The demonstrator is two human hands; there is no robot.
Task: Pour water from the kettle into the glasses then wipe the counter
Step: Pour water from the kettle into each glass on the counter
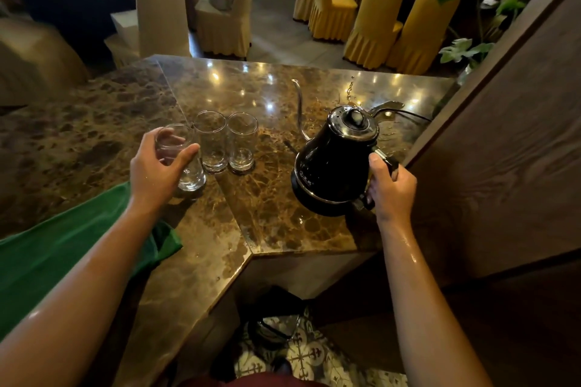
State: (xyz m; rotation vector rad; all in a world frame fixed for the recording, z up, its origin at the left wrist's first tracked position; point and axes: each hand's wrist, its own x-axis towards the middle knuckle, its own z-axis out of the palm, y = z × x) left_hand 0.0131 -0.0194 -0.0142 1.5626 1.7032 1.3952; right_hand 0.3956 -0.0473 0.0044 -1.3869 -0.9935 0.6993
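Note:
A black gooseneck kettle [333,163] stands on the brown marble counter [270,220], its thin spout rising toward the far left. My right hand [391,185] is closed around its handle on the right side. Three clear glasses stand in a row to the left: the nearest glass [188,173] is gripped around its upper part by my left hand [160,166], the middle glass [211,141] and the right glass [242,143] stand free beside it. A green cloth [63,254] lies on the counter under my left forearm.
A wooden panel wall [503,151] rises right next to the kettle. A black cable [412,115] runs behind the kettle. Water splashes glisten on the counter behind it. Covered chairs [371,19] and tables stand beyond the counter's far edge.

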